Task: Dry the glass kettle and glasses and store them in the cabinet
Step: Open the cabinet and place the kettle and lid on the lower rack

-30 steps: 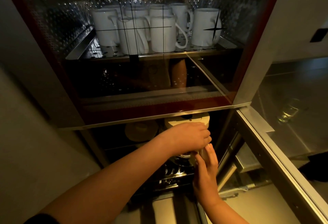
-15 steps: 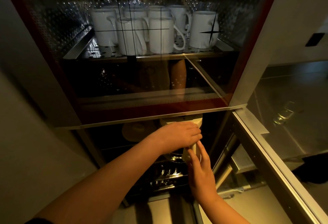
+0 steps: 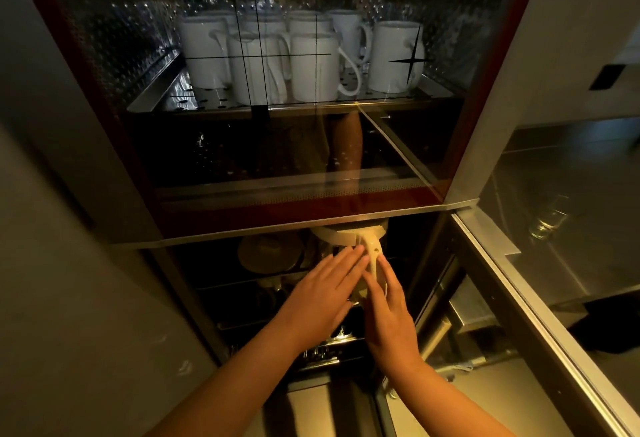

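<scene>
Eight white mugs (image 3: 313, 66) are sitting above the glass kettle (image 3: 372, 253). One kettle, two hands (image 3: 320, 293), one glass (image 3: 549, 216) showing beside it.

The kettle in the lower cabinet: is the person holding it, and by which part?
Neither hand grips it. The left hand and right hand lie with straight fingers either side of the kettle's cream handle.

Lower compartment open; kettle (image 3: 349, 233) fills front centre
</scene>
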`<control>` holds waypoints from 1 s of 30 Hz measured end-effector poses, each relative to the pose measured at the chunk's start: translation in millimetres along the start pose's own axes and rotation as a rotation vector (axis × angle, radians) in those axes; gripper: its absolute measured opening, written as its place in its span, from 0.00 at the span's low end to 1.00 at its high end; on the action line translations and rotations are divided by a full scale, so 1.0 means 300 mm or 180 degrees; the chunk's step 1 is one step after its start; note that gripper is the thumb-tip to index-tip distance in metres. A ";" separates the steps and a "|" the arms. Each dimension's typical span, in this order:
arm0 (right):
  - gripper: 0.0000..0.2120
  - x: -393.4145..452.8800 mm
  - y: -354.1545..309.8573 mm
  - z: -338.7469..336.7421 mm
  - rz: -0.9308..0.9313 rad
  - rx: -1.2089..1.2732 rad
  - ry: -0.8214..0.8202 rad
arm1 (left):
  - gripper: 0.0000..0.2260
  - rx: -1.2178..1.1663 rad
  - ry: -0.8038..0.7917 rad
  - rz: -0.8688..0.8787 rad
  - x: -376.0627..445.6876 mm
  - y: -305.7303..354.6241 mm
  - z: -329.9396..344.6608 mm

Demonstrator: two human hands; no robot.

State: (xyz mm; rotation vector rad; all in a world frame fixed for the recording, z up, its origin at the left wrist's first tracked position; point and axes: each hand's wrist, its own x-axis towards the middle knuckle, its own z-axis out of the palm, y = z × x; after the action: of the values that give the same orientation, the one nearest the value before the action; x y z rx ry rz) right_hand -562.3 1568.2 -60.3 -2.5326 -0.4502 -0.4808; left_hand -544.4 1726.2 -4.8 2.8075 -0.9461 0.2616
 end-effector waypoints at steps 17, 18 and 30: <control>0.47 0.047 0.013 -0.011 0.0245 0.0562 0.0276 | 0.43 -0.0164 -0.0040 -0.0579 0.040 0.036 0.070; 0.47 0.047 0.012 -0.010 0.0222 0.0578 0.0308 | 0.43 -0.0158 -0.0046 -0.0607 0.041 0.040 0.070; 0.44 0.100 -0.006 0.017 0.0305 0.0800 0.0325 | 0.39 -0.0675 -0.0116 -0.0661 0.069 0.005 0.066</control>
State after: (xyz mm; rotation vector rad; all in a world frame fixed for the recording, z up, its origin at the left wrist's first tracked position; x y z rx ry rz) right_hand -535.3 1579.1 -51.1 -2.2649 -0.3273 -0.4825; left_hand -527.0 1708.8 -19.4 2.6928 -0.6395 0.0773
